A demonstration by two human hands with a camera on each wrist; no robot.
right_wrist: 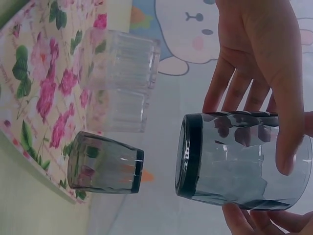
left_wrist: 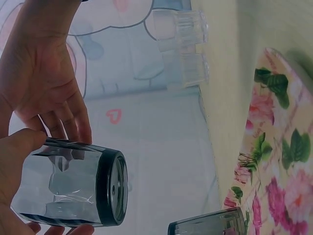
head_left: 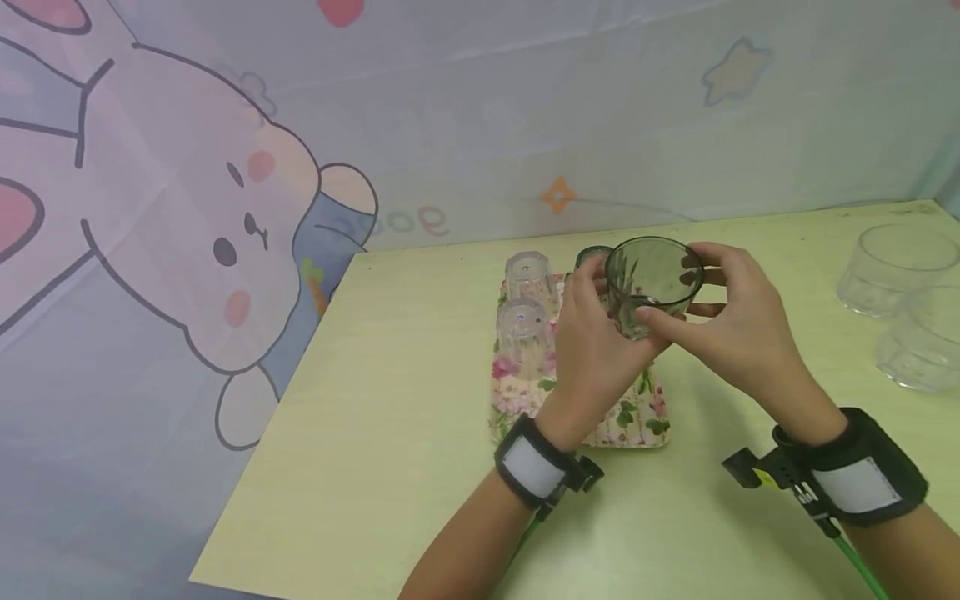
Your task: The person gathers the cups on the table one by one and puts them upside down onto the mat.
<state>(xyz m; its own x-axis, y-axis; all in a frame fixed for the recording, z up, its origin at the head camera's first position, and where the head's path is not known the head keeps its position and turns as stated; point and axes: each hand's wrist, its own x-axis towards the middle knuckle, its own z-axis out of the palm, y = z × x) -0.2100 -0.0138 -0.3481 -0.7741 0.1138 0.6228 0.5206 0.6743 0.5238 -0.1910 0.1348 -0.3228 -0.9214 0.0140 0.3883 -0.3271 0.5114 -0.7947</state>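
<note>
My left hand [head_left: 592, 337] and right hand [head_left: 738, 329] hold a grey-tinted glass [head_left: 652, 267] between them, above a floral tray [head_left: 517, 412]. The glass stands rim up, its thick dark base [right_wrist: 191, 155] facing down. Fingers of both hands wrap its sides, and the right thumb lies across its near side. On the tray a smaller-looking tinted glass [right_wrist: 105, 164] stands upside down, partly hidden behind my left hand in the head view. Two clear faceted glasses, one farther [head_left: 528, 279] and one nearer [head_left: 522, 333], also stand upside down at the tray's left.
Two wide clear glasses, a far one [head_left: 896, 271] and a near one [head_left: 922, 342], stand on the pale yellow table [head_left: 375, 417] at the right. A cartoon-printed cloth [head_left: 480, 133] hangs behind the table and along its left side.
</note>
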